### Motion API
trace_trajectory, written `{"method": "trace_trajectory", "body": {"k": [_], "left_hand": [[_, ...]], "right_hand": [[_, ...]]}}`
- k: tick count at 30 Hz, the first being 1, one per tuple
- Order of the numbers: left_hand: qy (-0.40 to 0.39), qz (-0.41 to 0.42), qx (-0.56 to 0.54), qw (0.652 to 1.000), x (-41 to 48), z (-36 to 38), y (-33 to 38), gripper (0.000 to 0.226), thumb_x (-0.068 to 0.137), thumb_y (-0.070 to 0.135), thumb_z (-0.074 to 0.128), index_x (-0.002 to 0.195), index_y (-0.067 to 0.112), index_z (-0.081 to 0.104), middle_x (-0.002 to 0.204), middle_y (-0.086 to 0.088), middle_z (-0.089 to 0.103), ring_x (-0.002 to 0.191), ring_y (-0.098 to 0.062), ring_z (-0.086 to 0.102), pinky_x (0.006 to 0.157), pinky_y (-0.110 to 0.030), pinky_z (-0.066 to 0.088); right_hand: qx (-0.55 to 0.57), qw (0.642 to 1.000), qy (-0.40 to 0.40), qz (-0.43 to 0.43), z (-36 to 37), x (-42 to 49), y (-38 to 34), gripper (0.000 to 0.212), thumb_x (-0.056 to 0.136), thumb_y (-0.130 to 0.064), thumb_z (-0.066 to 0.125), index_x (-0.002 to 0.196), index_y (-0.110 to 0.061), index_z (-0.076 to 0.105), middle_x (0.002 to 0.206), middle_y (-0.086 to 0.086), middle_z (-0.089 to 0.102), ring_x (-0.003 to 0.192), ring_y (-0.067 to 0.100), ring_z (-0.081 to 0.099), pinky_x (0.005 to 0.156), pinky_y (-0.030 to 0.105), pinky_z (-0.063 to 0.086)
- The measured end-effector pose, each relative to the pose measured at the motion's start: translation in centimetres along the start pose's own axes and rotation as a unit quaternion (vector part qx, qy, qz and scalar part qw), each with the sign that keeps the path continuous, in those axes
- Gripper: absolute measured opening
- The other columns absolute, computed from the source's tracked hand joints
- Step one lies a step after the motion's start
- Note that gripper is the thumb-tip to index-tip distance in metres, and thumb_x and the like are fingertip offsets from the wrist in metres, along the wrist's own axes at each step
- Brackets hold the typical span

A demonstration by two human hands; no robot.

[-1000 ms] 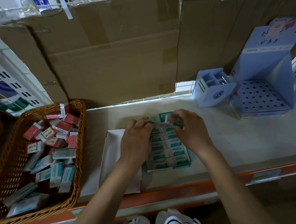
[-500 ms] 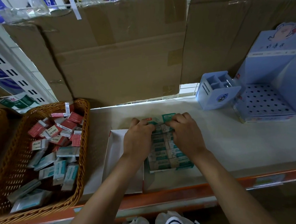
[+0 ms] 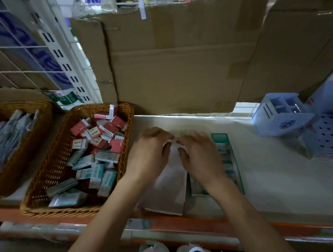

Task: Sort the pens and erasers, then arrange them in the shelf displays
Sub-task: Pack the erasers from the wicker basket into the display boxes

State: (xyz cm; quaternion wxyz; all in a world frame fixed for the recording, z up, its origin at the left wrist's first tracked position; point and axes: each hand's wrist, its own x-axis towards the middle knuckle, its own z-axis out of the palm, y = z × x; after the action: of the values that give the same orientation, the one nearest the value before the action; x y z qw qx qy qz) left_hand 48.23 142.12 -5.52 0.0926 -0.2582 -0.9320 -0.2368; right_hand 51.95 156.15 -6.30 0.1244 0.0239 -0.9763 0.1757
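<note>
- Done, judging by the layout: a box of teal erasers (image 3: 226,161) sits packed in rows on the shelf (image 3: 274,181), beside the right hand (image 3: 200,158).
- Left to do: red and teal loose erasers (image 3: 94,156) lie mixed in the basket (image 3: 127,123). The blue display stand (image 3: 278,120) looks unfilled.
- Left hand (image 3: 150,154) and right hand: fingers curled, gripping the far edge of the white lid (image 3: 171,184).
- Writing: one red eraser appears to read "2B". Other print is blurred.

A pale-lined shop shelf (image 3: 274,179) with an orange front edge (image 3: 195,226) runs across the view under dim, bluish indoor light; two large taped cardboard boxes (image 3: 174,68) stand side by side along its back, a strip of white tiled wall (image 3: 243,107) showing in the gap beneath them, while a white wire grid (image 3: 20,60) and a slotted white upright (image 3: 57,52) rise at left
</note>
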Motion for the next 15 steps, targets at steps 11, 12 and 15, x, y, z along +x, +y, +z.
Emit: {"method": "trace_trajectory", "body": {"k": [11, 12, 15], "left_hand": [[-0.149, -0.284, 0.104, 0.941, -8.1, -7.0, -10.9, 0.083, 0.077, 0.048, 0.069, 0.146, 0.029, 0.027, 0.146, -0.011, 0.032, 0.13, -0.033, 0.038, 0.104, -0.041, 0.039], [-0.182, -0.297, 0.098, 0.932, -8.2, -7.1, -11.5, 0.09, 0.075, 0.052, 0.07, 0.148, 0.032, 0.021, 0.15, -0.01, 0.025, 0.134, -0.033, 0.032, 0.107, -0.042, 0.036], [-0.213, -0.301, 0.067, 0.927, -7.9, -7.1, -12.4, 0.1, 0.069, 0.057, 0.071, 0.148, 0.038, 0.014, 0.153, -0.007, 0.016, 0.138, -0.033, 0.024, 0.11, -0.042, 0.031]], "right_hand": [[0.072, 0.964, -0.156, -0.202, 4.7, 4.4, -12.5, 0.052, 0.085, -0.012, 0.057, 0.135, -0.01, 0.043, 0.138, 0.009, 0.045, 0.128, 0.028, 0.039, 0.106, 0.038, 0.036], [0.025, 0.96, -0.181, -0.21, 5.2, 4.6, -13.3, 0.057, 0.084, -0.014, 0.06, 0.137, -0.007, 0.04, 0.139, 0.012, 0.043, 0.129, 0.03, 0.038, 0.107, 0.039, 0.035], [-0.114, 0.94, -0.224, -0.231, 6.2, 5.4, -15.0, 0.061, 0.081, -0.026, 0.066, 0.131, -0.004, 0.04, 0.131, 0.016, 0.048, 0.122, 0.033, 0.041, 0.103, 0.041, 0.035]]}}
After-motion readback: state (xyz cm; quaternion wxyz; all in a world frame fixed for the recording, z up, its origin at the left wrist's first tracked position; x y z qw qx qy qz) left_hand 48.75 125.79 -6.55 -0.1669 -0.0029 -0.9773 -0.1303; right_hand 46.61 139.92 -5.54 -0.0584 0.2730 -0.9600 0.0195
